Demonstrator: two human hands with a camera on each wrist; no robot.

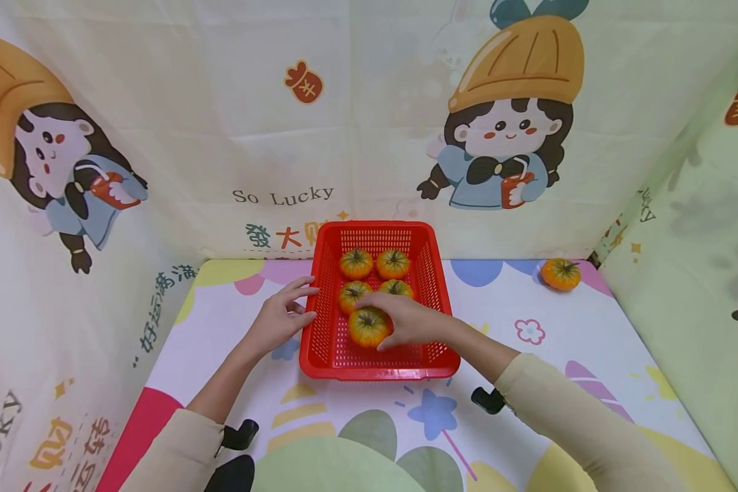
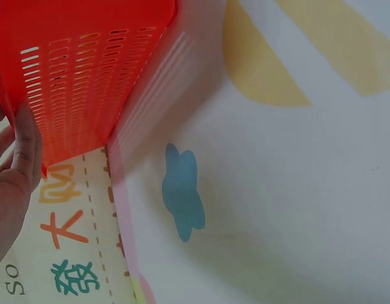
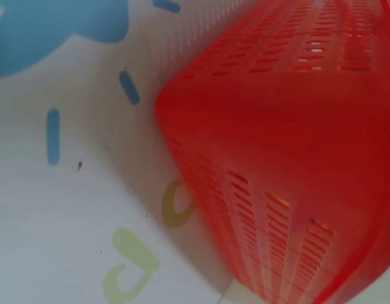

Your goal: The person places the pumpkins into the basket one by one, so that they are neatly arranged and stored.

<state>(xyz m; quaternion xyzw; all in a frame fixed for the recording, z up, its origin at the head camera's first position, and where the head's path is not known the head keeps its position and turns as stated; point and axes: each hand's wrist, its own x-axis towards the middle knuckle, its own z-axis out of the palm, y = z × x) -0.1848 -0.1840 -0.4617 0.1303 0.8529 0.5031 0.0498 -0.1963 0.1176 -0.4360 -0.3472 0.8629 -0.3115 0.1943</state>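
Observation:
A red plastic basket (image 1: pixel 378 374) with slotted walls stands on the table, several small orange pumpkins (image 1: pixel 356 264) inside it. My right hand (image 1: pixel 408 320) reaches over the basket's right side and grips the frontmost pumpkin (image 1: pixel 367 329), thumb near its front and fingers across its back. At the basket's left rim is my left hand (image 1: pixel 281 316), its fingers extended and fingertips touching the edge. In the left wrist view, the left fingers (image 2: pixel 25 142) lie against the basket's outer wall (image 2: pixel 87 57). Only the basket's outside (image 3: pixel 277 120) shows in the right wrist view; the right hand is hidden there.
Another pumpkin (image 1: pixel 561 274) sits on the table's back right corner. A patterned cloth (image 1: pixel 436 413) covers the table. Printed fabric walls (image 1: pixel 381 137) rise behind and on both sides, with the basket's far end close to the back one.

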